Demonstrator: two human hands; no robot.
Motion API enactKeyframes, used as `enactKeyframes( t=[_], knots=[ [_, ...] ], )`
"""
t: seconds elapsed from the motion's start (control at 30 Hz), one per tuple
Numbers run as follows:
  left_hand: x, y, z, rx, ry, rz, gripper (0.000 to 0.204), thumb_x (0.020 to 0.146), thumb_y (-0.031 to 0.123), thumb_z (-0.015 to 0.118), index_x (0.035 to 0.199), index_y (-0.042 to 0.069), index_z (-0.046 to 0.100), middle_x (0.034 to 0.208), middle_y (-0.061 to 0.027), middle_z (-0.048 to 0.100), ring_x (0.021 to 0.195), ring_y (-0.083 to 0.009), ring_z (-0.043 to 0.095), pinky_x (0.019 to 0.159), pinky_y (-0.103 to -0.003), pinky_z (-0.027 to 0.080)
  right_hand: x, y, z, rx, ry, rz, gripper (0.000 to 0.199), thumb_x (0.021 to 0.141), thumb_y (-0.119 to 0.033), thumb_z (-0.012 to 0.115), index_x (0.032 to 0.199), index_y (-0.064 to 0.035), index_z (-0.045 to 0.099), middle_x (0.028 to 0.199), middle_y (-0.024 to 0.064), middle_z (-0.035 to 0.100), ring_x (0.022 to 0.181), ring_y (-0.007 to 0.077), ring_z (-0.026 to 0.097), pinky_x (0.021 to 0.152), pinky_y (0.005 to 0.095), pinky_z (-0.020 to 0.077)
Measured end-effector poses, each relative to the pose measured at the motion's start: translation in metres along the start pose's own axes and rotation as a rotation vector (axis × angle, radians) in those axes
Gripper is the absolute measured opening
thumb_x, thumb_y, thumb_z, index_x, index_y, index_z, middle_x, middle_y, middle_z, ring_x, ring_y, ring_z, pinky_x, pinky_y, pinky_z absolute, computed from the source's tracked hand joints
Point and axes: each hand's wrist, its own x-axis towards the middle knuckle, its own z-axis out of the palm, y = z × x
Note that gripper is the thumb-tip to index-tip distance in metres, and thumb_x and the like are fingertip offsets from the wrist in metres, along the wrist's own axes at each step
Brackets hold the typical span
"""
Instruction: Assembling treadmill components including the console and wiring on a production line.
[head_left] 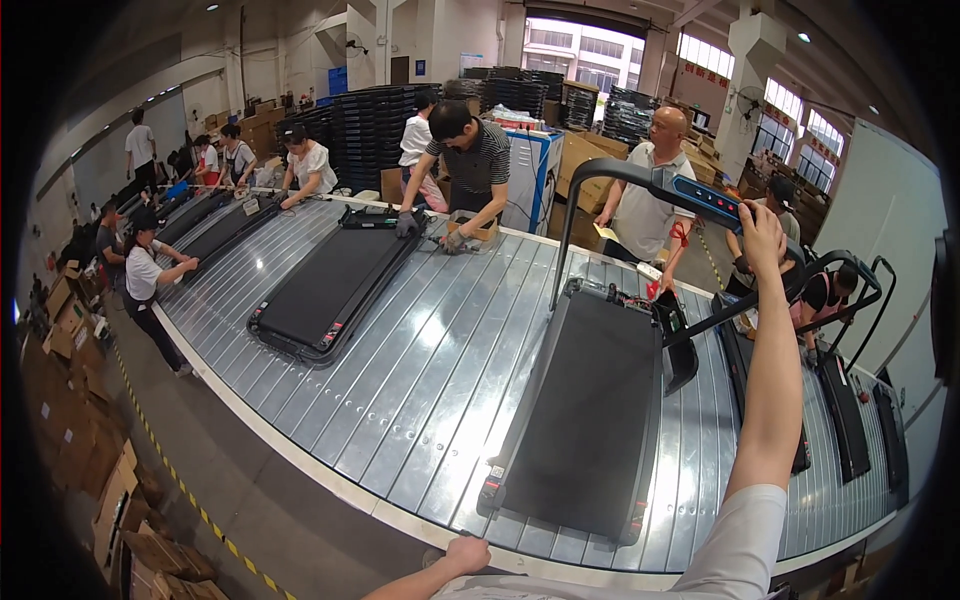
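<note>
A walking-pad treadmill (580, 415) with a flat black belt lies on the metal conveyor table in front of me. Its black handrail frame (572, 195) stands raised at the far end, carrying a console (705, 195) with a lit blue-edged panel. My right hand (762, 235) reaches up and wraps round the right end of that console. Down at the table's near edge, my left hand (467, 553) is closed, with its fingers curled. What it holds, if anything, is hidden. Beside the belt's far right corner hangs an uncovered dark motor-end part (682, 350).
The slatted roller table (400, 400) curves away to both sides. Another treadmill (330, 280) lies to the left, where a gloved co-worker (470, 160) bends over it. Across the table a person in a light shirt (655, 190) holds paper. More treadmills (840, 410) stand at right; cartons (150, 550) lie lower left.
</note>
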Motion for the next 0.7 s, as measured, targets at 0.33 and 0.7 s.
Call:
enactKeyframes(
  t=[0.33,0.7],
  knots=[
    [-0.008,-0.005,-0.025,-0.143,0.148,-0.085,0.034,0.081,0.033,0.047,0.089,0.007,0.067,0.088,-0.0176,0.067,0.082,-0.036,0.064,0.071,-0.047,0.051,0.001,-0.008,-0.01,-0.051,0.019,0.036,0.041,0.091,-0.053,0.04,0.115,-0.0246,0.057,0.12,0.0004,0.052,0.12,0.0215,0.041,0.103,0.0453,0.0198],
    [-0.007,-0.026,-0.029,-0.142,0.172,-0.141,0.035,0.082,0.037,0.046,0.088,0.011,0.069,0.086,-0.0144,0.067,0.082,-0.0348,0.064,0.072,-0.046,0.051,-0.006,-0.013,-0.017,-0.015,0.017,0.045,0.039,0.091,-0.051,0.041,0.115,-0.024,0.058,0.119,0.0012,0.052,0.118,0.0212,0.042,0.102,0.0406,0.0224]
  ],
)
